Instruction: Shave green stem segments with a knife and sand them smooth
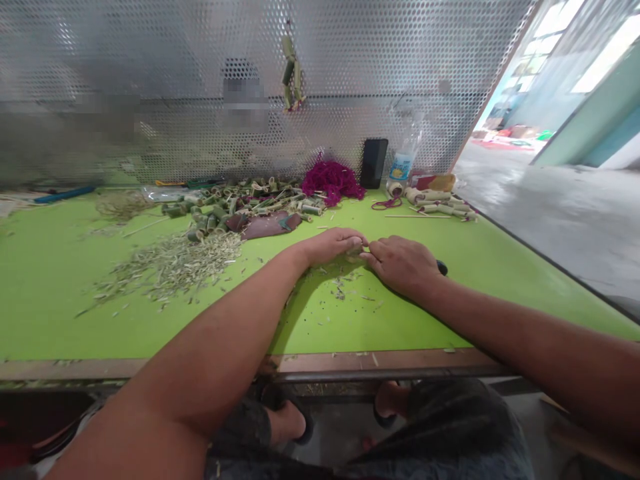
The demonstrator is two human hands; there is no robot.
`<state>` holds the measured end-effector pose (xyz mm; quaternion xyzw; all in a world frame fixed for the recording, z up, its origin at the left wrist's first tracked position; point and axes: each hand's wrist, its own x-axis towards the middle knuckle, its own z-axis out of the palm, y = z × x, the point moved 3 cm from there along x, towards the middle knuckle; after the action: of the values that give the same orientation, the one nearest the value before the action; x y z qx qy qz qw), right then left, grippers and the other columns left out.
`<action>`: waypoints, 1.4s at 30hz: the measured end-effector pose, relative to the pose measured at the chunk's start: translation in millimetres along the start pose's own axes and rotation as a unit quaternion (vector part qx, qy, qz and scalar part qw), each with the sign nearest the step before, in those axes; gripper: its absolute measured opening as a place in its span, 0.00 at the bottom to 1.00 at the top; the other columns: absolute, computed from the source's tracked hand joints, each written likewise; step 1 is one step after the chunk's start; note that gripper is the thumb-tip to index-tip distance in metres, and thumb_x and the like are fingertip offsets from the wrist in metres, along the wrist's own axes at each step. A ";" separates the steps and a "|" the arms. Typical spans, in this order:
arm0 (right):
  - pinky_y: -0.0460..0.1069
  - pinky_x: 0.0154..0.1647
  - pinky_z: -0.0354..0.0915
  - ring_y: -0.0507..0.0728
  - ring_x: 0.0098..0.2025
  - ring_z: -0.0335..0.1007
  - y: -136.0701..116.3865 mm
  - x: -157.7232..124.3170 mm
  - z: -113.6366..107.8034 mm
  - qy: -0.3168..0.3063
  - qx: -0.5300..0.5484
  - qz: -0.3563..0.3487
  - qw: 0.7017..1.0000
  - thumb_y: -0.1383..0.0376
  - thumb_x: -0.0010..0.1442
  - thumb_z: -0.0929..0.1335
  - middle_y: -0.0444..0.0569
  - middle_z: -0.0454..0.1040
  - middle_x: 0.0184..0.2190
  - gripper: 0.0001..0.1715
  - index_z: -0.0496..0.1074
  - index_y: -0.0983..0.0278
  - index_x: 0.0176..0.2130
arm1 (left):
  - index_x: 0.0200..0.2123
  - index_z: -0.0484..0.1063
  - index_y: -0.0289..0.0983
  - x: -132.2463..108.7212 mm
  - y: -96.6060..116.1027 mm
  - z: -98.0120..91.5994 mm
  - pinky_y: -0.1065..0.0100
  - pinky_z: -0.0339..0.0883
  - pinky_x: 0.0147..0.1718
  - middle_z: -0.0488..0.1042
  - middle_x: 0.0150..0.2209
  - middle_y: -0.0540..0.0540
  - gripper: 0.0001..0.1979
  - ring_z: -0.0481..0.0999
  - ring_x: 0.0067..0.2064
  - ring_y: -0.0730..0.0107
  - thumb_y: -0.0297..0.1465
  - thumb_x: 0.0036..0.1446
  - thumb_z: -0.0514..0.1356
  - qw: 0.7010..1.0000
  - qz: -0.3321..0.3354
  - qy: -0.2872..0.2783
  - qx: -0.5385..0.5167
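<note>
My left hand [336, 245] is closed, its fingertips pressed down around a small pale-green piece [355, 252] that looks like bamboo and is mostly covered. Right beside it, my right hand [404, 261] is wrapped round a tool whose black handle end [442, 267] sticks out behind the palm; the rest of that tool is hidden. The two hands nearly touch over the green tabletop [320, 330]. Fine scraps [343, 287] are scattered just below them.
Behind my hands lie cut bamboo tubes [210, 220], a brown cloth-like piece [267, 225] and magenta cord [333, 181]. A heap of shavings [185, 267] is at left. A phone [374, 163] and a plastic bottle [403, 157] stand against the perforated metal panel [340, 60]. Strung bamboo [289, 70] hangs there.
</note>
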<state>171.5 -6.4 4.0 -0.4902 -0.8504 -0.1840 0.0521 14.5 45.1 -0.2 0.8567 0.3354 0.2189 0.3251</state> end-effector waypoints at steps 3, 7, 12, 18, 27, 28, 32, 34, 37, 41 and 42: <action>0.50 0.32 0.55 0.59 0.37 0.69 -1.3 0.4 0.0 -0.004 -0.005 -0.006 1.000 0.54 0.68 0.54 0.53 0.77 0.35 0.25 0.73 0.63 0.42 | 0.46 0.72 0.33 0.1 -0.1 0.3 0.63 0.62 0.51 0.75 0.46 0.43 0.17 0.71 0.47 0.64 0.36 0.64 0.49 1.000 0.002 -0.002 0.002; 0.50 0.33 0.57 0.58 0.37 0.69 -2.4 1.0 0.0 -0.023 -0.009 -0.014 1.000 0.54 0.68 0.54 0.53 0.77 0.35 0.24 0.71 0.63 0.45 | 0.45 0.72 0.33 -0.7 1.0 1.0 0.64 0.62 0.50 0.75 0.46 0.43 0.17 0.71 0.47 0.64 0.36 0.64 0.49 1.000 0.018 -0.017 0.002; 0.49 0.33 0.57 0.58 0.36 0.70 -3.7 3.7 2.5 -0.043 -0.002 -0.039 0.998 0.53 0.68 0.54 0.53 0.77 0.34 0.25 0.71 0.64 0.45 | 0.44 0.72 0.32 0.5 -2.2 0.7 0.64 0.63 0.48 0.75 0.44 0.43 0.18 0.71 0.45 0.64 0.38 0.64 0.48 0.999 0.030 -0.016 0.004; 0.49 0.35 0.57 0.58 0.38 0.70 -4.8 3.5 4.4 -0.060 0.015 -0.044 0.997 0.53 0.68 0.54 0.53 0.77 0.35 0.25 0.72 0.63 0.43 | 0.46 0.72 0.32 1.6 -8.7 -0.5 0.65 0.63 0.47 0.75 0.43 0.43 0.19 0.71 0.43 0.65 0.39 0.63 0.49 1.000 -0.003 0.016 -0.006; 0.50 0.32 0.53 0.57 0.36 0.68 3.0 0.0 -1.9 0.005 0.003 0.002 1.000 0.53 0.69 0.53 0.52 0.75 0.33 0.26 0.72 0.63 0.39 | 0.47 0.72 0.32 -3.8 -6.9 -2.8 0.67 0.63 0.39 0.73 0.38 0.44 0.20 0.68 0.36 0.69 0.39 0.62 0.49 0.999 -0.016 0.013 -0.035; 0.50 0.32 0.54 0.57 0.36 0.68 3.1 0.9 -1.1 0.002 0.002 0.003 1.000 0.53 0.69 0.53 0.52 0.75 0.33 0.27 0.72 0.63 0.39 | 0.47 0.72 0.32 -3.9 -6.8 -2.8 0.67 0.63 0.38 0.73 0.38 0.44 0.20 0.68 0.35 0.69 0.39 0.63 0.49 0.999 -0.019 0.013 -0.035; 0.50 0.32 0.54 0.57 0.36 0.68 2.2 2.9 1.0 -0.012 0.000 0.000 1.000 0.54 0.69 0.53 0.52 0.76 0.34 0.26 0.73 0.63 0.39 | 0.46 0.72 0.34 -3.0 -6.8 -2.2 0.67 0.64 0.41 0.74 0.39 0.44 0.20 0.70 0.38 0.68 0.40 0.64 0.47 1.000 -0.009 0.010 -0.019; 0.50 0.32 0.54 0.57 0.36 0.68 2.0 2.6 0.4 -0.008 0.001 -0.002 1.000 0.54 0.69 0.53 0.52 0.76 0.33 0.26 0.72 0.63 0.40 | 0.45 0.72 0.34 -2.0 -6.7 -2.1 0.66 0.63 0.45 0.74 0.41 0.44 0.19 0.70 0.42 0.66 0.40 0.63 0.49 1.000 0.013 0.012 0.001; 0.49 0.31 0.53 0.57 0.36 0.68 2.8 1.7 -1.3 0.005 0.008 -0.004 1.000 0.54 0.69 0.53 0.51 0.75 0.33 0.25 0.72 0.63 0.39 | 0.43 0.72 0.34 -1.1 -6.4 -2.4 0.65 0.62 0.48 0.74 0.42 0.44 0.17 0.70 0.44 0.65 0.38 0.63 0.50 0.999 0.034 0.023 0.013; 0.49 0.31 0.52 0.57 0.36 0.68 4.5 2.2 -1.2 -0.008 0.019 0.001 1.000 0.53 0.68 0.54 0.52 0.75 0.33 0.25 0.72 0.63 0.38 | 0.43 0.72 0.34 -1.1 -4.5 -1.6 0.64 0.61 0.49 0.74 0.43 0.44 0.17 0.70 0.45 0.65 0.38 0.63 0.48 0.999 0.034 0.019 0.015; 0.49 0.31 0.52 0.57 0.36 0.68 4.6 2.5 -0.8 -0.012 0.020 0.001 1.000 0.53 0.68 0.54 0.52 0.75 0.33 0.25 0.71 0.63 0.38 | 0.43 0.71 0.34 -1.0 -4.1 -1.3 0.64 0.61 0.49 0.74 0.43 0.44 0.17 0.70 0.45 0.65 0.38 0.63 0.48 0.999 0.032 0.015 0.015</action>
<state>174.0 -2.5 6.6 -0.4924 -0.8537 -0.1613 0.0516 11.3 47.2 -2.4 0.8686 0.3159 0.2366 0.2997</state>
